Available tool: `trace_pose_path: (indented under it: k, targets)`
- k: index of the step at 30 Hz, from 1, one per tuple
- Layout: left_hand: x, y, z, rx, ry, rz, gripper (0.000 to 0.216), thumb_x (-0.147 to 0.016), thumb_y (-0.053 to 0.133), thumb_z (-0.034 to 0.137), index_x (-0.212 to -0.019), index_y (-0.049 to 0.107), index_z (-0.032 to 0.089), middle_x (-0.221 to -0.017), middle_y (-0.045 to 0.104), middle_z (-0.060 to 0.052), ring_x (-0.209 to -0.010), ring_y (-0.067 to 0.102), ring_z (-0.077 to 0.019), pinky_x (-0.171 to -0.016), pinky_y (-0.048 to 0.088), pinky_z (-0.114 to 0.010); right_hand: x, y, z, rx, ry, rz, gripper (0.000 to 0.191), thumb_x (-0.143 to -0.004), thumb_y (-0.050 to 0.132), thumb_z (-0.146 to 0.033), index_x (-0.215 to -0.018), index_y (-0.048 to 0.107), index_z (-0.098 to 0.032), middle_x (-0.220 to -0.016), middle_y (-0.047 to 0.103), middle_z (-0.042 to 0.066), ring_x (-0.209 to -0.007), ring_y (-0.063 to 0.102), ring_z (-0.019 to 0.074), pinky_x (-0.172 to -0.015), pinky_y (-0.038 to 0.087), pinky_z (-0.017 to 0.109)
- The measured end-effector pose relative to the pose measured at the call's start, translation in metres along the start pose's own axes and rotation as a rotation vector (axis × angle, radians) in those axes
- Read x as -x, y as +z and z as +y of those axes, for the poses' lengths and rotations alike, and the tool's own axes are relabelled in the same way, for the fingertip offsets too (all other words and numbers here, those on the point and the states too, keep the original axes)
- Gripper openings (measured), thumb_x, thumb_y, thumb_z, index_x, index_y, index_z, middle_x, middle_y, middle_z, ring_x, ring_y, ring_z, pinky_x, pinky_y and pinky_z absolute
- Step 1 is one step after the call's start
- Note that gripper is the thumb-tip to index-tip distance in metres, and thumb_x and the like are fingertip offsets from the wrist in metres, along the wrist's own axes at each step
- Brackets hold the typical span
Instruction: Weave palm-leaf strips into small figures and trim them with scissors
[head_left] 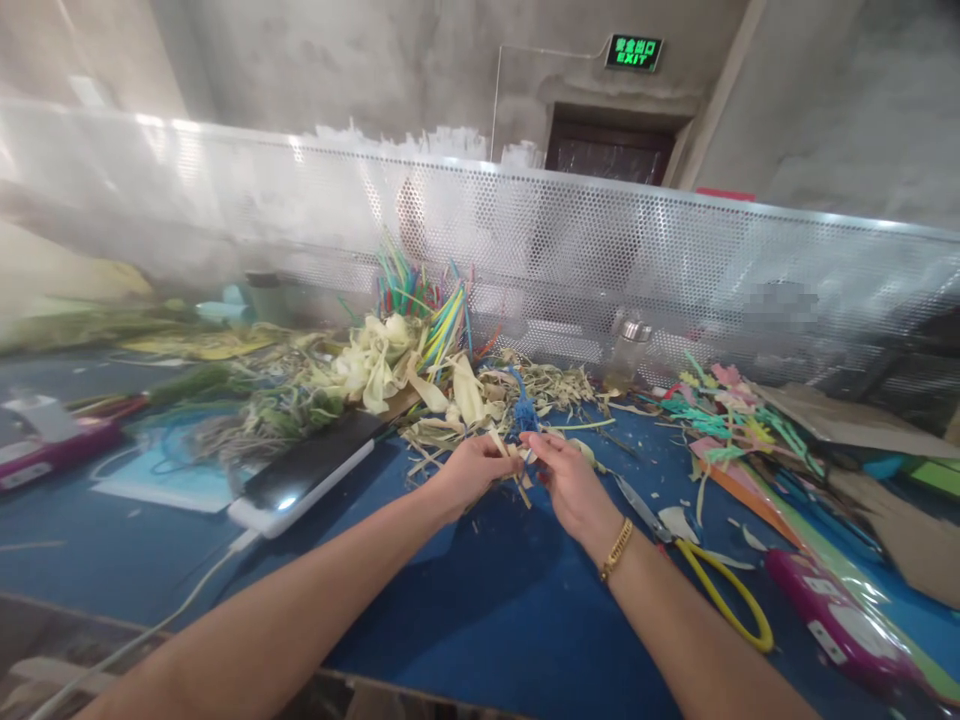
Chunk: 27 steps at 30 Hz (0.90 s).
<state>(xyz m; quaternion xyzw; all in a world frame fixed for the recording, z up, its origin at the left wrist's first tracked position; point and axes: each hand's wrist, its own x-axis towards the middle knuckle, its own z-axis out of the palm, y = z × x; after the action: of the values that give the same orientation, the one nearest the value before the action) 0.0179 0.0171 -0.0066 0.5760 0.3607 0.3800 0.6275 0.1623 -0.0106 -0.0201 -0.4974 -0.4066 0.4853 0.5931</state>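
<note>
My left hand (472, 475), over the middle of the blue table, has its thumb and fingers pinched on a narrow strip of pale dried husk (523, 492). Close beside it, my right hand (571, 482) is closed in a pinch at the same spot; a small whitish bit shows at its fingertips, too small to name. Just beyond the fingertips is a tangled blue bundle, perhaps of string (524, 410). Pale husks (466, 390) and dry shreds (559, 385) are heaped behind the hands. Yellow-handled scissors (721, 590) lie to the right of my right wrist.
A phone-like device (315, 465) with a cable lies at left. Colourful stems (420, 290) stand behind the husks. A glass bottle (628, 355) stands near the perforated metal screen (592, 250). Coloured craft pieces (742, 410) and a magenta device (836, 615) are at right.
</note>
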Motion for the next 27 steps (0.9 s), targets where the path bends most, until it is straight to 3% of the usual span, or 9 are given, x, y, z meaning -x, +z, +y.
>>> trace_pose_path:
  k: [3,7,12,17,20,22,24,27]
  targets:
    - [-0.004,-0.002,-0.006,-0.008,-0.061,0.057,0.019,-0.058,0.077,0.028,-0.069,0.067,0.015,-0.063,0.062,0.001,-0.053,0.049,-0.0083,-0.048,0.036,-0.02,-0.002,-0.003,-0.002,-0.006,-0.069,0.049,0.035,-0.059,0.077,-0.047,-0.081,0.071,-0.021,-0.088,0.069,0.003,-0.074,0.055,0.0164,-0.059,0.036,0.025]
    - [-0.01,-0.005,-0.011,0.175,-0.094,0.105,0.021,-0.057,0.079,0.025,-0.069,0.066,0.015,-0.068,0.063,-0.001,-0.06,0.056,-0.0107,-0.056,0.048,-0.023,-0.002,-0.005,-0.002,0.029,-0.1,0.084,0.034,-0.061,0.075,-0.048,-0.081,0.072,-0.021,-0.088,0.069,0.003,-0.074,0.055,0.016,-0.058,0.036,0.025]
    - [-0.012,-0.007,-0.009,0.365,-0.067,0.132,0.021,-0.058,0.08,0.023,-0.069,0.064,0.015,-0.07,0.063,0.0,-0.061,0.057,-0.0103,-0.063,0.053,-0.026,-0.003,-0.006,0.004,0.084,-0.115,0.121,0.035,-0.063,0.073,-0.051,-0.079,0.072,-0.02,-0.072,0.065,0.002,-0.064,0.052,0.0149,-0.052,0.034,0.024]
    - [-0.01,-0.009,-0.004,0.201,0.037,0.147,0.025,-0.061,0.079,0.033,-0.065,0.063,0.015,-0.065,0.06,0.001,-0.056,0.052,-0.008,-0.053,0.043,-0.02,-0.005,-0.007,0.011,0.25,-0.166,0.107,0.035,-0.069,0.066,-0.052,-0.071,0.066,-0.017,-0.059,0.056,0.0,-0.056,0.049,0.0127,-0.05,0.036,0.024]
    - [-0.012,-0.014,-0.003,0.076,0.127,0.142,0.029,-0.061,0.078,0.038,-0.061,0.061,0.014,-0.059,0.059,0.001,-0.054,0.05,-0.0091,-0.052,0.039,-0.022,-0.006,-0.007,0.005,0.322,-0.191,0.121,0.035,-0.073,0.063,-0.051,-0.08,0.066,-0.017,-0.066,0.059,0.0,-0.057,0.051,0.0125,-0.053,0.039,0.024]
    - [-0.015,-0.019,-0.002,0.053,0.151,0.212,0.031,-0.059,0.078,0.041,-0.064,0.063,0.014,-0.063,0.063,-0.001,-0.059,0.055,-0.0122,-0.058,0.042,-0.024,-0.004,-0.012,-0.008,0.378,-0.207,0.129,0.036,-0.072,0.065,-0.049,-0.089,0.065,-0.018,-0.075,0.063,0.002,-0.062,0.055,0.0137,-0.057,0.041,0.026]
    - [-0.017,-0.023,0.0,0.064,0.142,0.246,0.034,-0.056,0.079,0.042,-0.066,0.063,0.014,-0.063,0.065,-0.002,-0.059,0.057,-0.0144,-0.059,0.043,-0.026,0.004,-0.025,-0.026,0.531,-0.237,0.112,0.03,-0.069,0.071,-0.042,-0.087,0.065,-0.018,-0.078,0.065,0.004,-0.069,0.059,0.0166,-0.063,0.043,0.028]
    - [-0.018,-0.028,0.004,0.115,0.128,0.301,0.032,-0.055,0.079,0.04,-0.065,0.061,0.016,-0.057,0.062,0.0,-0.057,0.057,-0.0141,-0.056,0.043,-0.025,0.031,-0.057,-0.049,1.335,-0.351,0.034,0.011,-0.077,0.064,-0.031,-0.081,0.064,-0.021,-0.083,0.068,0.007,-0.081,0.062,0.0225,-0.071,0.042,0.032]
